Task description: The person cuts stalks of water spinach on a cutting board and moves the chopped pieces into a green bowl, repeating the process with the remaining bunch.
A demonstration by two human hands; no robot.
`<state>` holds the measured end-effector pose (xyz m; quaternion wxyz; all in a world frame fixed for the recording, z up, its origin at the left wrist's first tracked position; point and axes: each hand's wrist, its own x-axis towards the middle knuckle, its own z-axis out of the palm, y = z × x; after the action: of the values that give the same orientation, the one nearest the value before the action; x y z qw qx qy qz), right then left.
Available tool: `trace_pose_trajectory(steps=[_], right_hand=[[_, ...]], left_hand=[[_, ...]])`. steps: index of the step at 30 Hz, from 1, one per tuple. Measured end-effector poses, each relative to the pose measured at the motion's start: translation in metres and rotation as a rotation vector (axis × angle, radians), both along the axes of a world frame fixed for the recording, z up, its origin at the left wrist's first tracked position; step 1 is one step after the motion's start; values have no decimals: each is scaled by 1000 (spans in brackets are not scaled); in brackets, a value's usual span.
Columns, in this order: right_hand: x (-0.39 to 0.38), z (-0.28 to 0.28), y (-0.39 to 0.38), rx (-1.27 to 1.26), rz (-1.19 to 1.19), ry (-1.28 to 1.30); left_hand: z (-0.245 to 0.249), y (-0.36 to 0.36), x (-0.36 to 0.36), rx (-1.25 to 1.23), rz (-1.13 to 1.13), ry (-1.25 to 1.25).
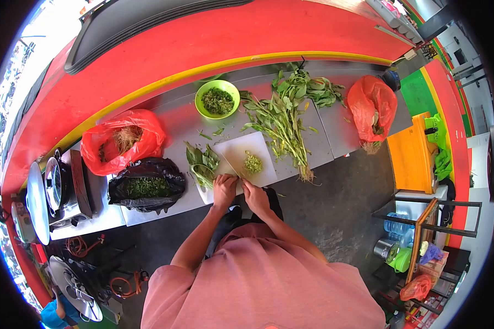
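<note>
A white cutting board lies at the table's front edge, with a small heap of chopped green pieces on it. My left hand is closed at the board's front, on the stem end of a leafy green bunch that reaches out to its left. My right hand is close beside it, closed round the handle of a knife. The thin blade slants away to the upper left over the board, between bunch and heap. The fingertips are small and partly hidden.
A green bowl of cut greens stands behind the board. Uncut greens lie to the right, and a red bag beyond. On the left are another red bag, a black bag of leaves and a stove.
</note>
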<state>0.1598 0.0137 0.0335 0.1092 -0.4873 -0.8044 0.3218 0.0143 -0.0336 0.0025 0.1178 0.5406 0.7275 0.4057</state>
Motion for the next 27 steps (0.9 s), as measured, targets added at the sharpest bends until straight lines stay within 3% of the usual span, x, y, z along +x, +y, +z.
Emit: trace_pose_trajectory(steps=[9,27], right_hand=[[-10,1,6,-7,5,12],[-8,-7,4,73,42,17]], left_hand=[[9,-5,1,5,-19,111],[-2,-4,2,-28,45,-10]])
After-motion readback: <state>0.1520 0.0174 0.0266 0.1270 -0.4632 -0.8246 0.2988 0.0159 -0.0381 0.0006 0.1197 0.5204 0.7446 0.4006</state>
